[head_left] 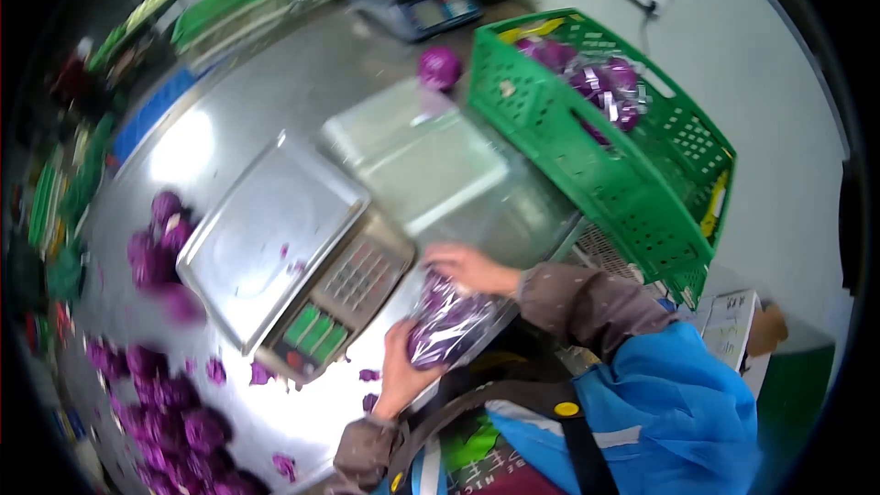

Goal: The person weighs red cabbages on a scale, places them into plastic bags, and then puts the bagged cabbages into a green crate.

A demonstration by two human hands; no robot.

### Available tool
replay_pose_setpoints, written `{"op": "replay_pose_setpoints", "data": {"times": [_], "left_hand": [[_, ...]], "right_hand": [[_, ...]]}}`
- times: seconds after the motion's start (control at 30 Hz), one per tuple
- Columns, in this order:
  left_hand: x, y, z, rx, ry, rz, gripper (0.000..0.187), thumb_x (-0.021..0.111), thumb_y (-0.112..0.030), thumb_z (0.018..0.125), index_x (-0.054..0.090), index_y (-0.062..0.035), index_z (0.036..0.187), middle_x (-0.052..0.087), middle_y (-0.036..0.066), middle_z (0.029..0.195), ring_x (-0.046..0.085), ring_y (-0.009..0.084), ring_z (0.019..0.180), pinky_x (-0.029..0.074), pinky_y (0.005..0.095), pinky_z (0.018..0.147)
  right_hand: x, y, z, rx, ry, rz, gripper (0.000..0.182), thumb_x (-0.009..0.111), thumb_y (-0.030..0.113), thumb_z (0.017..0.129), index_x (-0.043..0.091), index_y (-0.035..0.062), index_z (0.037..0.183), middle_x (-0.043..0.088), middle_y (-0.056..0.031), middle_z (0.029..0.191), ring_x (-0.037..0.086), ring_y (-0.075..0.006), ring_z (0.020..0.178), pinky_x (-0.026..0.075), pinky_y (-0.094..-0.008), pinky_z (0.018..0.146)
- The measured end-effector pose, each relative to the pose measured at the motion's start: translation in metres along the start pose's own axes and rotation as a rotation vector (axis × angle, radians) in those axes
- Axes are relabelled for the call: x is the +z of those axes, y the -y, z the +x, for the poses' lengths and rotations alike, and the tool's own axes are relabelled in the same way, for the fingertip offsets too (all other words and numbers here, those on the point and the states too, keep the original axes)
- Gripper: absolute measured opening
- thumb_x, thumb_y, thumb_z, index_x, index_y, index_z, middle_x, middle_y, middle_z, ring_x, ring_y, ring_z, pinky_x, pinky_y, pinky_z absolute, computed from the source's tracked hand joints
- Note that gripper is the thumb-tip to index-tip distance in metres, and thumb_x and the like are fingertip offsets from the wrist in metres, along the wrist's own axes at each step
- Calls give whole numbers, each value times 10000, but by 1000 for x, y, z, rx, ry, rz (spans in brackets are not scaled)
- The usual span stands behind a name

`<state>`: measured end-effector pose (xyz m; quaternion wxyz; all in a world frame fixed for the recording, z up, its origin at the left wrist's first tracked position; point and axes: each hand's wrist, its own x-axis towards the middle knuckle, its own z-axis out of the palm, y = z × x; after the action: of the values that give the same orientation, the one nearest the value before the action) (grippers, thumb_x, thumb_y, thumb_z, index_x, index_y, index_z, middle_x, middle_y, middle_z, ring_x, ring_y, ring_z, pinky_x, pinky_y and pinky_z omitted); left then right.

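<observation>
A red cabbage [449,323] in shiny clear plastic is held close to my body, at the near edge of the metal table. My left hand [401,368] is closed around its lower left side. My right hand [466,269] grips the upper end of the wrapped cabbage, its fingers bent over the plastic. Just left of both hands stands a weighing scale [275,238] with a bare steel pan, a keypad and green displays. Beyond my right hand, a stack of clear plastic bags or sheets [417,154] lies on the table.
A green crate [596,192] with wrapped cabbages [605,82] stands at the right. Loose red cabbages [170,412] are heaped at lower left, with several more [156,252] beside the scale. One cabbage [439,68] sits near a second scale [417,14]. Leaf scraps [261,373] dot the table.
</observation>
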<state>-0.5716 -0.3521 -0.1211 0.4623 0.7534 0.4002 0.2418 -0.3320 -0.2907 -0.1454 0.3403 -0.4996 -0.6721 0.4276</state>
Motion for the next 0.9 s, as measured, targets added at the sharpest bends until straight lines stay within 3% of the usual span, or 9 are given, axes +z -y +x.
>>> {"op": "replay_pose_setpoints", "data": {"times": [0.03,0.13,0.2,0.33,0.4,0.5,0.67,0.73,0.9], "left_hand": [[0,-1,-1,-110,10,-134,786,759,-126,579,345,-34,1242,415,184,1194,411,302,1141,354,365,949],[-9,-9,4,-516,0,-710,786,715,-55,617,297,-39,1282,408,140,1222,484,248,1065,418,320,883],[-19,-29,14,-625,-71,-961,823,658,6,637,233,-61,1338,381,166,1263,505,260,1045,441,327,865],[-36,-80,78,-534,-75,-1226,929,668,-11,663,112,-133,1397,325,201,1330,438,316,1146,408,429,933],[-35,-107,134,-368,-36,-1125,859,671,-305,735,139,-148,1390,320,194,1338,416,332,1170,383,464,957],[-29,-189,218,-151,110,-989,741,400,-609,809,226,-153,1367,382,153,1303,468,319,1125,455,458,872],[22,-248,350,13,263,-917,583,387,-519,867,337,-132,1300,489,86,1140,504,200,954,453,347,770],[56,-257,397,37,297,-645,552,470,-418,873,342,-73,1284,511,69,1086,502,175,918,428,326,795],[120,-231,456,154,315,170,643,483,-497,836,430,42,1183,535,286,1087,534,354,1031,398,373,880]], "right_hand": [[-6,15,5,353,180,236,244,486,175,860,576,75,1064,577,-112,1049,517,-187,988,390,-302,883],[-25,40,16,395,315,219,384,392,323,912,529,42,1136,570,-126,1101,508,-203,1014,376,-320,891],[-47,30,21,177,371,70,489,354,406,915,471,20,1191,486,-147,1228,445,-238,1132,329,-337,961],[-167,102,34,224,480,306,554,392,395,912,318,15,1309,403,-168,1289,383,-239,1184,289,-318,997],[-233,123,23,33,370,75,624,527,330,856,265,16,1328,417,-177,1264,384,-226,1178,293,-317,999],[-318,143,-10,55,133,6,722,665,218,747,258,22,1309,436,-164,1218,435,-214,1117,349,-318,952],[-375,93,-73,124,-402,243,719,690,154,727,269,37,1298,444,-117,1199,470,-190,1071,395,-293,917],[-375,66,-89,227,-431,435,768,682,251,764,189,91,1331,433,-110,1213,454,-223,1101,449,-413,887],[-340,2,-106,524,-340,703,827,634,371,789,92,133,1366,311,-106,1308,358,-256,1193,476,-454,829]]}}
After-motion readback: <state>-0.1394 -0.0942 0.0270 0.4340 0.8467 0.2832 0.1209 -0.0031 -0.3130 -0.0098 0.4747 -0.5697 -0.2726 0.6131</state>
